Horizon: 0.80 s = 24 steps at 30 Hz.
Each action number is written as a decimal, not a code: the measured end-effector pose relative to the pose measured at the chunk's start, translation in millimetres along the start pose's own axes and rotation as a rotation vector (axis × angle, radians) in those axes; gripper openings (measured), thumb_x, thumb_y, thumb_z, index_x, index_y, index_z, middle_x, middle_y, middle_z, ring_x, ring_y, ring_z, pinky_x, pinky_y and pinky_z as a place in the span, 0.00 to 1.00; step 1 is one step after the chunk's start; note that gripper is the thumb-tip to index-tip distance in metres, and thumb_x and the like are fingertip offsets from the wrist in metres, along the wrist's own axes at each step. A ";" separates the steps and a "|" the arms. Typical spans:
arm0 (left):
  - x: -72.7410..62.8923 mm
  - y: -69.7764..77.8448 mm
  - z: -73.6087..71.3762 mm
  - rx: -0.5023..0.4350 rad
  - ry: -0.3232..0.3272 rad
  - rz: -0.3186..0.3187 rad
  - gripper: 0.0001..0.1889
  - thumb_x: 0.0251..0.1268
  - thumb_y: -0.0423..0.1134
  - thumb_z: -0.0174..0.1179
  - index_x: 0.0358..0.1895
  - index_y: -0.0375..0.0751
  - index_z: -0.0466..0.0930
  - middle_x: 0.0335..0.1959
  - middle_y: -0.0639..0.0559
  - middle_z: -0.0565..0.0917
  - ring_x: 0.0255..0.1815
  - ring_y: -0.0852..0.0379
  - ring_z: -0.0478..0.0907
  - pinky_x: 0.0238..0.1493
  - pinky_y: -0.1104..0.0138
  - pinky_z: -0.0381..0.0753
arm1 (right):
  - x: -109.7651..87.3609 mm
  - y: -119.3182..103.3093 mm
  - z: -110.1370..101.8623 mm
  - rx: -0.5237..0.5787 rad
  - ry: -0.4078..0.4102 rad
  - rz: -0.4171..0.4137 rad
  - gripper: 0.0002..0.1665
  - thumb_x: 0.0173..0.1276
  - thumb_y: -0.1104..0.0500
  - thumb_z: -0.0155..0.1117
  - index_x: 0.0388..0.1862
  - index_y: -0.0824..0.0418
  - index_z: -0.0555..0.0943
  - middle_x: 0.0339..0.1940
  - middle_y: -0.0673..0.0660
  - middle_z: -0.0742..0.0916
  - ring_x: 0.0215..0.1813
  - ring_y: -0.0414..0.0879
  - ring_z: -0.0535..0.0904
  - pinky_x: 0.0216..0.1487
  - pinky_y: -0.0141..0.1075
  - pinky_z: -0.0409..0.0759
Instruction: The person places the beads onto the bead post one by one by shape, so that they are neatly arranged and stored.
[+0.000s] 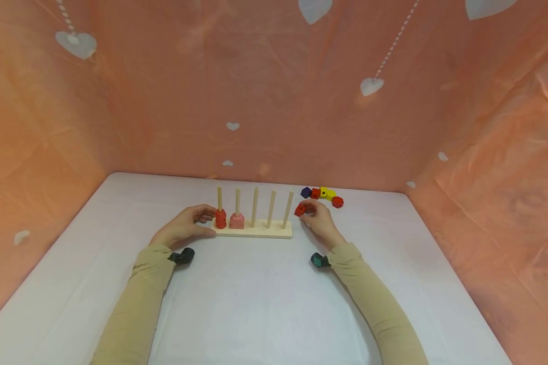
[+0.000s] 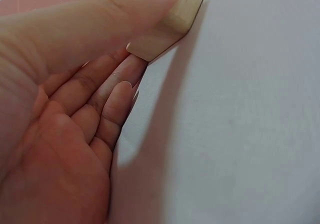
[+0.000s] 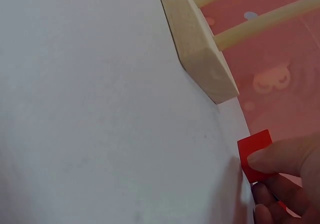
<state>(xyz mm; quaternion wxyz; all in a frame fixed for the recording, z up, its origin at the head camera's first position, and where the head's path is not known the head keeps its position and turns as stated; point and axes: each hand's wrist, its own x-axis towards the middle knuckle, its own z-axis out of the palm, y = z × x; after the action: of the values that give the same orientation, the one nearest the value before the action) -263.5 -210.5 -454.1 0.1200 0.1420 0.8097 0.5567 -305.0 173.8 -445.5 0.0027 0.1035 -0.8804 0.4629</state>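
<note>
A pale wooden peg board with several upright pegs stands on the table. Its leftmost peg carries stacked red beads, and the peg beside that carries a pink block. My left hand grips the board's left end, thumb at the front and fingers behind; in the left wrist view the thumb lies over the board's corner. Just past the board's right end, my right hand pinches a red bead with flat faces between thumb and fingers, low over the table.
Behind my right hand lies a row of loose beads: a dark purple one, a red one, yellow ones and a red faceted one. Orange cloth with hearts encloses the white table at the back and sides.
</note>
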 end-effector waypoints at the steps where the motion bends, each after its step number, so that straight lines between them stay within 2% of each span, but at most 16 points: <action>1: 0.1 -0.1 -0.2 0.001 0.001 0.003 0.33 0.48 0.35 0.74 0.59 0.39 0.71 0.56 0.43 0.74 0.56 0.45 0.68 0.61 0.52 0.64 | 0.0 0.1 -0.3 0.001 -0.002 0.002 0.23 0.62 0.70 0.63 0.58 0.65 0.75 0.51 0.61 0.81 0.54 0.54 0.74 0.58 0.44 0.72; 6: 0.5 -0.8 -0.3 -0.008 -0.006 0.008 0.33 0.48 0.35 0.74 0.60 0.38 0.71 0.56 0.42 0.74 0.56 0.45 0.68 0.60 0.53 0.65 | -0.6 2.3 -3.0 -0.004 -0.012 0.010 0.23 0.64 0.69 0.63 0.59 0.62 0.76 0.53 0.58 0.80 0.54 0.52 0.74 0.58 0.43 0.73; 11: 0.5 -1.2 -0.6 0.008 -0.006 0.011 0.33 0.48 0.35 0.75 0.60 0.38 0.71 0.55 0.43 0.75 0.56 0.45 0.69 0.60 0.53 0.66 | -3.1 3.9 -7.2 0.015 -0.002 -0.047 0.22 0.65 0.67 0.63 0.59 0.62 0.76 0.53 0.58 0.81 0.54 0.52 0.75 0.57 0.42 0.74; 17: 0.3 -1.1 -0.7 -0.017 -0.012 0.011 0.34 0.47 0.34 0.75 0.60 0.37 0.70 0.55 0.43 0.75 0.56 0.45 0.69 0.59 0.54 0.68 | -10.8 -9.4 -17.6 0.076 0.041 -0.027 0.22 0.67 0.61 0.63 0.60 0.54 0.76 0.54 0.51 0.79 0.56 0.49 0.74 0.58 0.42 0.74; 19: 0.0 -1.0 -0.3 -0.021 -0.014 0.011 0.34 0.47 0.34 0.75 0.60 0.37 0.70 0.55 0.43 0.75 0.56 0.45 0.69 0.59 0.54 0.68 | -11.7 -17.0 -22.6 0.086 0.059 -0.080 0.22 0.66 0.63 0.63 0.60 0.57 0.76 0.54 0.54 0.80 0.55 0.50 0.75 0.57 0.43 0.75; 24: -1.3 -0.3 0.1 -0.031 -0.008 -0.008 0.35 0.47 0.34 0.75 0.61 0.37 0.70 0.56 0.43 0.74 0.57 0.45 0.68 0.59 0.55 0.68 | -14.2 -38.4 -33.2 0.147 0.107 -0.301 0.22 0.62 0.72 0.64 0.57 0.71 0.76 0.49 0.66 0.83 0.51 0.57 0.79 0.53 0.43 0.76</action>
<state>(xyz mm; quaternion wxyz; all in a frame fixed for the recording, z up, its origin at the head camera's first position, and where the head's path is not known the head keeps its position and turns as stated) -262.2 -211.0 -454.3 0.1274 0.1392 0.8011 0.5680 -287.0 182.3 -396.6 0.1111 0.2094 -0.8172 0.5253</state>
